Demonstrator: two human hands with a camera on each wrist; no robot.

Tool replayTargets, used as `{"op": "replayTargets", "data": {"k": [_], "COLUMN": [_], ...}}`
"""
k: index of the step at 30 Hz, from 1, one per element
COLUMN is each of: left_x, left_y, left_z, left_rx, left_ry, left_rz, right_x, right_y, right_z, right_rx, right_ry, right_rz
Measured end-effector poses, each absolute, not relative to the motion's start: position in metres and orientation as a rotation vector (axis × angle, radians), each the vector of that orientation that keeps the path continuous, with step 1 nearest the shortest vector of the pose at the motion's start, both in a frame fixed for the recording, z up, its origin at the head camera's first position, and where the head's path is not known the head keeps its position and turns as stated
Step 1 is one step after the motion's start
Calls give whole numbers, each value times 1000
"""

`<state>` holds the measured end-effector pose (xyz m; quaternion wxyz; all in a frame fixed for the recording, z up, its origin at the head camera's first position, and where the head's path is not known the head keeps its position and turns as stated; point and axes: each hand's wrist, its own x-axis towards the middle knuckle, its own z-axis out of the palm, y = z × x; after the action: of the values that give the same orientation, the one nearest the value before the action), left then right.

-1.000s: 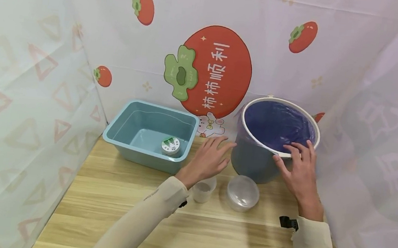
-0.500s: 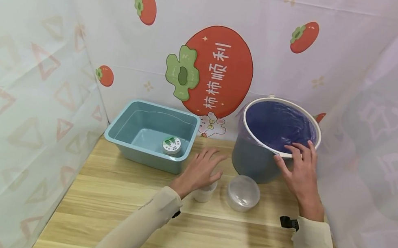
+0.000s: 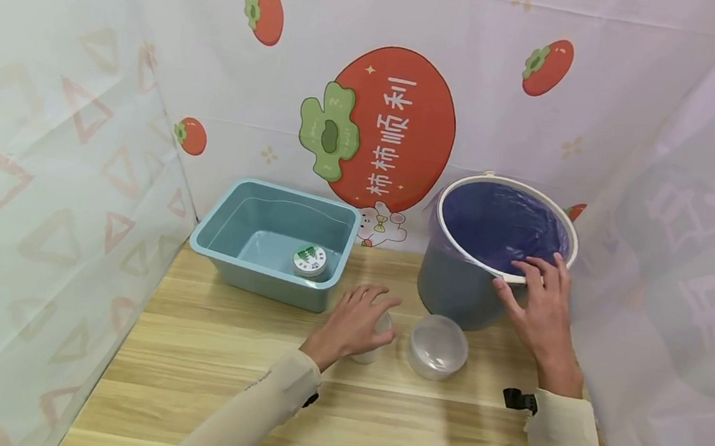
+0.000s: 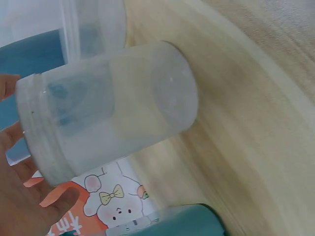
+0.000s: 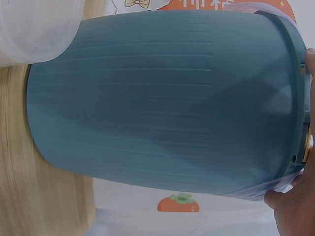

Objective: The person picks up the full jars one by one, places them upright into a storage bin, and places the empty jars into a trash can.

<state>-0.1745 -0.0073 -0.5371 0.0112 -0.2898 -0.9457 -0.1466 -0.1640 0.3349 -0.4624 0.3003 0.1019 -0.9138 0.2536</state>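
left hand point(image 3: 349, 325): fingers parted around the top edge of the upright clear jar point(image 4: 118, 110) on the table point(image 3: 386, 440). right hand point(image 3: 541, 321): fingers spread at the near rim of the bin point(image 3: 452, 293). narrow gap between jar and round tub point(image 3: 438, 348).

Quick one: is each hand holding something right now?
Left hand: open, close by the clear plastic jar.
Right hand: at the lined bin; can't tell whether it's gripping.

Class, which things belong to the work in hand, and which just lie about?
Likely in use:
tall clear tub, at the left hand
lined bin, at the right hand

Seemingly idle:
wide clear tub
blue basin
round container inside it
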Motion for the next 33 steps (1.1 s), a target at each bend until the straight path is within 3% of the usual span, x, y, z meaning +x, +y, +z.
{"op": "replayTargets", "data": {"k": [15, 33], "left_x": [-166, -169], "left_y": [-10, -8], "left_z": [-554, -549], "left_rx": [-953, -927], "left_ry": [-3013, -2949], "left_rz": [-464, -461], "right_x": [-163, -162], "right_y": [336, 336], "right_z": [-463, -464], "right_rx": [241, 235], "right_ry": [-2459, -2465], "right_rz": [704, 700]}}
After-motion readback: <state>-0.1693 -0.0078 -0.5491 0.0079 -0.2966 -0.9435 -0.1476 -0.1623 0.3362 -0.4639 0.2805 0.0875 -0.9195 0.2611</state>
